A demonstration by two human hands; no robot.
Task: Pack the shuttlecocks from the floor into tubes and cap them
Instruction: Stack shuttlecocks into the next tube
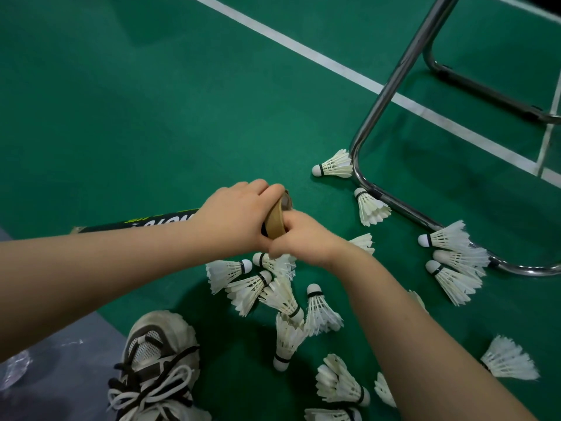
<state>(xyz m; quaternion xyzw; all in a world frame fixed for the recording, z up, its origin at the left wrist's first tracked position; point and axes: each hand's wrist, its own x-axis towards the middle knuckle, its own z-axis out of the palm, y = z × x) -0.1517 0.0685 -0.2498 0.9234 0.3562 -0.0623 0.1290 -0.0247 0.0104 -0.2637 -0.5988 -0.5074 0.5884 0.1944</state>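
Note:
A dark tube [158, 222] with yellow-green lettering lies level above the green floor. My left hand [233, 214] grips it near its open brown end [274, 221]. My right hand [299, 238] is curled against that end from below; whether it holds a shuttlecock is hidden by its fingers. Several white feather shuttlecocks [267, 287] lie in a heap on the floor just under my hands. More shuttlecocks lie to the right, one [334, 165] by a chair leg, another [372, 208] beside it.
A chrome tubular chair frame [391, 83] stands at the right, its bent foot among loose shuttlecocks [452, 262]. My white and black shoe [158, 366] is at the bottom left. A white court line [303, 51] crosses the floor. A grey mat [60, 344] lies bottom left.

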